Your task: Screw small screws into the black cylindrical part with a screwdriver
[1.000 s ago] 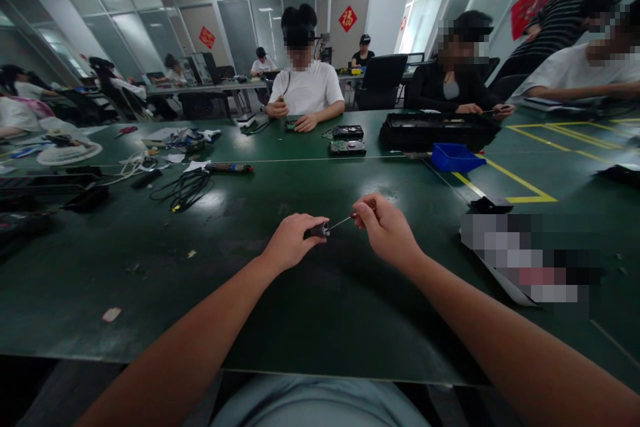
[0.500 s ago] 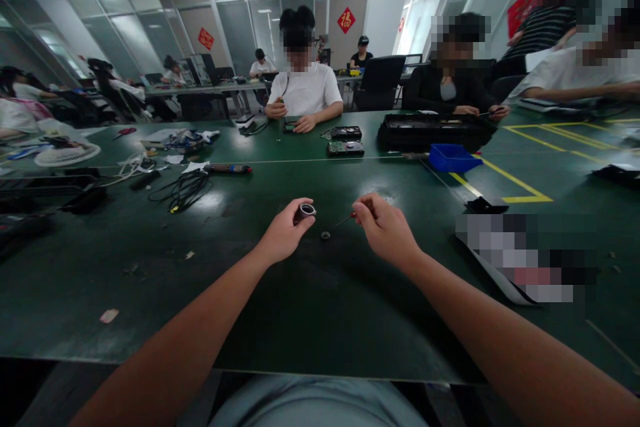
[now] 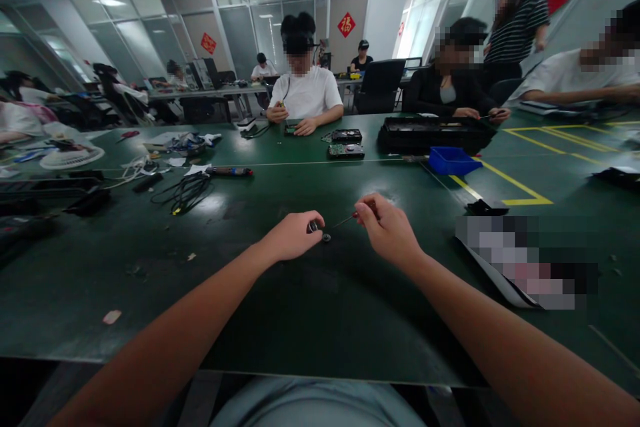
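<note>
My left hand (image 3: 293,235) is closed around a small dark cylindrical part (image 3: 313,227) with a pale ring-shaped rim. The part is tipped with its open end toward the right, and my fingers hide most of it. In my right hand (image 3: 383,220) is a thin screwdriver (image 3: 345,220), its shaft pointing left toward the cylinder, its handle mostly covered by my fingers. A small round dark piece (image 3: 327,238) lies on the green table (image 3: 300,320) just below the gap between my hands.
A black cable (image 3: 185,192) and a brown-handled tool (image 3: 230,171) lie to the left. Circuit-board devices (image 3: 346,151) sit ahead, before a co-worker (image 3: 305,93). On the right are a blue bin (image 3: 454,161), a long black housing (image 3: 435,133) and a blurred-out packet (image 3: 515,267).
My left hand has turned over and shifted slightly right, tipping the cylindrical part from upright onto its side toward the screwdriver. My right hand has barely moved.
</note>
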A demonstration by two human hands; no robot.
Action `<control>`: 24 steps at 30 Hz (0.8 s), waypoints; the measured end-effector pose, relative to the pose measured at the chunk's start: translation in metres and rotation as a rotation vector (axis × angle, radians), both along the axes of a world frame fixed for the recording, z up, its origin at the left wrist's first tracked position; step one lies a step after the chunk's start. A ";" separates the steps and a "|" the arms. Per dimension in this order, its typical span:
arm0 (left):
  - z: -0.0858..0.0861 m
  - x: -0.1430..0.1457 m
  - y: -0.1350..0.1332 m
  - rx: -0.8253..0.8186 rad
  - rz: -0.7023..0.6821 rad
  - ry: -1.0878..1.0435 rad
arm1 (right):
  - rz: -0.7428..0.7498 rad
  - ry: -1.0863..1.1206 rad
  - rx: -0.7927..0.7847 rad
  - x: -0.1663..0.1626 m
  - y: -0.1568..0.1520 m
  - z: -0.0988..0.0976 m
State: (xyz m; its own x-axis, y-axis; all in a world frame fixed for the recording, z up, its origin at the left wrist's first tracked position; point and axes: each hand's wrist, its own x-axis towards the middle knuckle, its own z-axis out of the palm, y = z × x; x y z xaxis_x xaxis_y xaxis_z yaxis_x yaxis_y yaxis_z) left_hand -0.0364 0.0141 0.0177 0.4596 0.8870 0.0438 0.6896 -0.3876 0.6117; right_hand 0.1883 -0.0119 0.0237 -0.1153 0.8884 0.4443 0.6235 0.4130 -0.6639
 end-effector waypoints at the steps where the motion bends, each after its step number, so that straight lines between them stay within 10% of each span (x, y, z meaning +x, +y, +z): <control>1: -0.002 0.002 0.001 0.025 -0.026 0.061 | -0.001 -0.001 0.003 0.000 0.000 0.000; 13: -0.016 0.015 0.015 0.101 -0.157 0.342 | 0.011 -0.006 0.024 0.000 0.000 0.001; 24: -0.010 -0.038 0.032 -0.150 0.095 -0.180 | 0.030 -0.006 -0.020 0.001 -0.001 0.002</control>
State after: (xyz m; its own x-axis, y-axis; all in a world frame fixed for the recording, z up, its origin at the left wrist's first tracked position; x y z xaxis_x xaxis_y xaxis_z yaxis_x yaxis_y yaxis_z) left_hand -0.0740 0.0465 0.0075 0.3703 0.9287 -0.0177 0.5934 -0.2218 0.7737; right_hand 0.1892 -0.0125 0.0252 -0.1446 0.8931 0.4261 0.6151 0.4184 -0.6683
